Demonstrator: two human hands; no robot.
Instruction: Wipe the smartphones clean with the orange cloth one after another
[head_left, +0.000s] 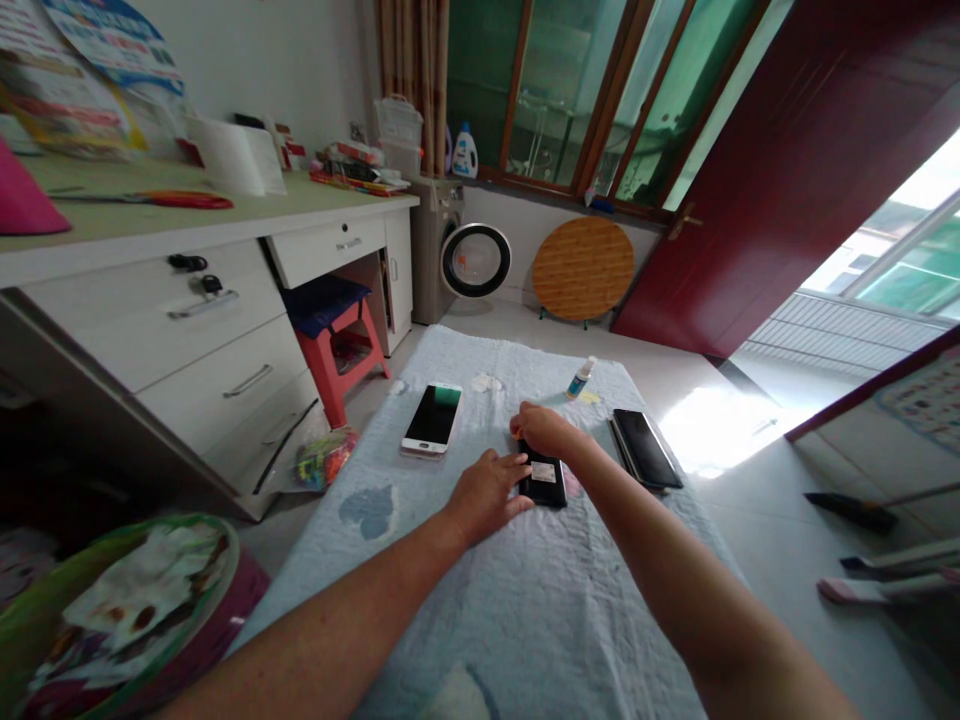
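Observation:
A black phone [544, 486] with a white label on its upward face lies on the cloth-covered table, partly covered by my hands. My left hand [491, 492] holds its left side, fingers at the edge and thumb near the lower corner. Over the phone's far end, my right hand [546, 430] is closed, fingertips pressed together around a small orange bit I cannot make out. To the left lies a white-framed phone [433, 418] with a dark screen. A dark phone or tablet [645, 448] rests on something flat at the right. Beyond my right hand stands a small spray bottle [580, 379].
A light blue patterned cloth [480, 620] covers the table. At the left are a white desk [150, 330], a red stool [339, 350] and a full waste bin [240, 560]. A washing machine [427, 260] with its door open and a round wooden board [583, 268] stand behind.

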